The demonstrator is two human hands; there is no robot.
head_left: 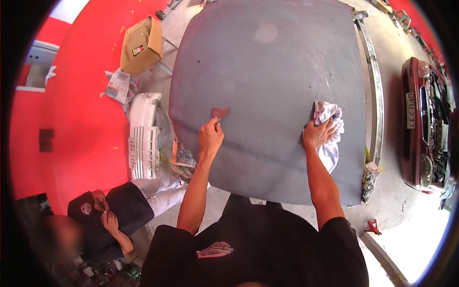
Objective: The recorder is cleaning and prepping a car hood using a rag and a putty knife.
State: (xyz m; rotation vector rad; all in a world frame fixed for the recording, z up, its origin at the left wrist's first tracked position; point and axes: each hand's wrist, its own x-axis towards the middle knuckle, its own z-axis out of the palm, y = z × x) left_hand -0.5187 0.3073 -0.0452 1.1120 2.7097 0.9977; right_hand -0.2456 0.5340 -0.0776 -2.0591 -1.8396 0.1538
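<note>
A large grey car hood (pixel 267 71), with a matte, patchy surface, lies in front of me. My left hand (pixel 211 137) is closed on a small dark red flat piece (pixel 220 112), which looks like folded sandpaper, over the hood's left part. Whether that piece touches the surface I cannot tell. Near the right edge, my right hand (pixel 319 134) presses on a crumpled white and pale purple cloth (pixel 328 155). Its fingers curl over the cloth, which partly hides the hood beneath.
A metal stand rail (pixel 376 91) runs along the hood's right side. To the left are a white car bumper (pixel 143 136), a cardboard box (pixel 142 45) and newspaper (pixel 118 86). Another person (pixel 122 208) stands at lower left. A dark red car (pixel 423 126) is at far right.
</note>
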